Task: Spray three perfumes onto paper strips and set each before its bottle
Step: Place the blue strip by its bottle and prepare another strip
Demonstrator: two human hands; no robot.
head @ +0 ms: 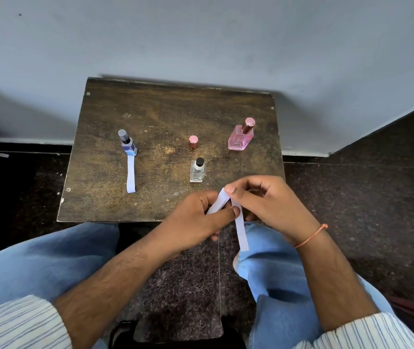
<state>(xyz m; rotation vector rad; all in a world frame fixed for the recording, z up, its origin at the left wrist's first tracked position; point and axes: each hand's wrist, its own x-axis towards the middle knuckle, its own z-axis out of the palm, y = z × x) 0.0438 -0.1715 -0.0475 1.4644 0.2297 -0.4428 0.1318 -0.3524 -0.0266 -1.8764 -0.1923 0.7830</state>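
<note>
Three perfume bottles stand on a small brown table (150, 117): a blue bottle (128, 144) at the left, a clear bottle (197, 171) with a black sprayer in the middle, and a pink bottle (241, 137) at the right. A loose pink cap (193, 142) stands behind the clear bottle. One white paper strip (131, 173) lies in front of the blue bottle. Over the table's front edge, my left hand (196, 220) and my right hand (266, 202) pinch white paper strips (241, 227); one strip hangs down from my right thumb, another lies under my left thumb.
The table stands against a grey wall (201, 41). Dark speckled floor (364, 197) surrounds it. My knees in blue jeans (37, 260) sit below the table's front edge.
</note>
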